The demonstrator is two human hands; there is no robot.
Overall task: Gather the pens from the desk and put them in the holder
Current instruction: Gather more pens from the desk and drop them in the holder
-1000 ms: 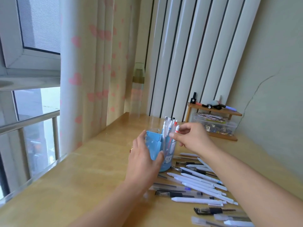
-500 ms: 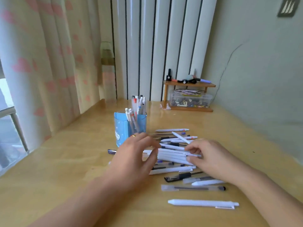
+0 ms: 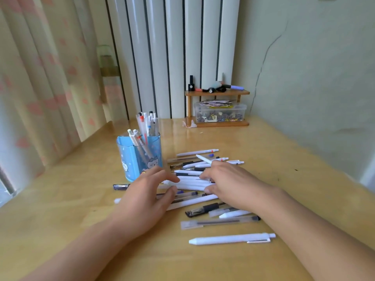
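Left hand: the left hand (image 3: 149, 196) is lying over the near-left end of a bundle of white pens (image 3: 190, 184); its fingers are bending around this end and grasping it
Right hand: the right hand (image 3: 229, 184) is grasping the other end of the same bundle, thumb under, fingers curling on top
Bundle: about three or four white pens are lying together between the two hands; the exact count I cannot tell
Holder: one blue holder (image 3: 140, 159) is standing on the table (image 3: 60, 199), just beside the left hand; about eight pens are standing in it
Loose pens: more than ten are lying on the table around the hands
Nearest pen: one white pen (image 3: 232, 238) is lying alone, closest to the camera
Shelf: one small wooden shelf (image 3: 217, 93) is standing at the wall, one clear box (image 3: 220, 112) under it
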